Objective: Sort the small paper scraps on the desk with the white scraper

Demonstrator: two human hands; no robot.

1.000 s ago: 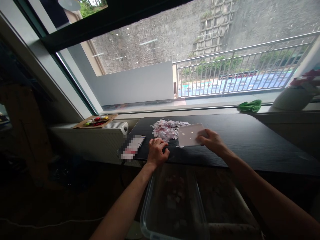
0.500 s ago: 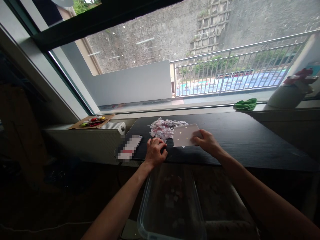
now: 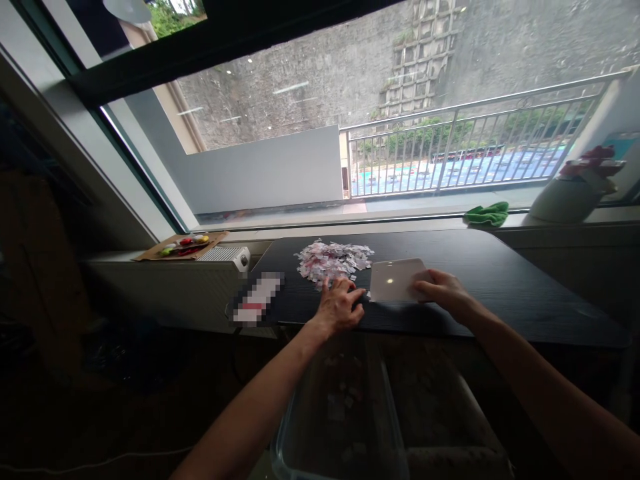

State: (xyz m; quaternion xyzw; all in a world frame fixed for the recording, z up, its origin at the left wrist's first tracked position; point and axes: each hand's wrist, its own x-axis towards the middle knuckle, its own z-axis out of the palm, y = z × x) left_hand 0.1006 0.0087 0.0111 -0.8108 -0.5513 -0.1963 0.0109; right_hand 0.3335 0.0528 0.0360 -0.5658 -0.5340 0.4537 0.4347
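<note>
In my right hand (image 3: 444, 292) is a flat, pale, rectangular plastic scraper (image 3: 395, 280), gripped at its right end. Its lower edge is at or just above the dark table (image 3: 500, 287). My left hand (image 3: 341, 305) is over the table's front edge, palm down, with bent fingers apart and nothing visible in them. Just beyond its fingertips lies a heap of small torn paper scraps (image 3: 330, 260). One small scrap sits between my left hand and the scraper. Below the table edge stands a clear plastic bin (image 3: 280, 447) with some scraps inside.
A phone (image 3: 257, 298), blurred out, lies at the table's left end. Left of it is a radiator (image 3: 170, 287) bearing cardboard with colourful small items (image 3: 185, 245). On the windowsill are a green cloth (image 3: 487, 213) and a pale rounded container (image 3: 565, 197). A brownish surface (image 3: 435, 400) adjoins the bin.
The scraper and my right hand have moved right, away from the paper heap. My left hand has also shifted right along the table edge.
</note>
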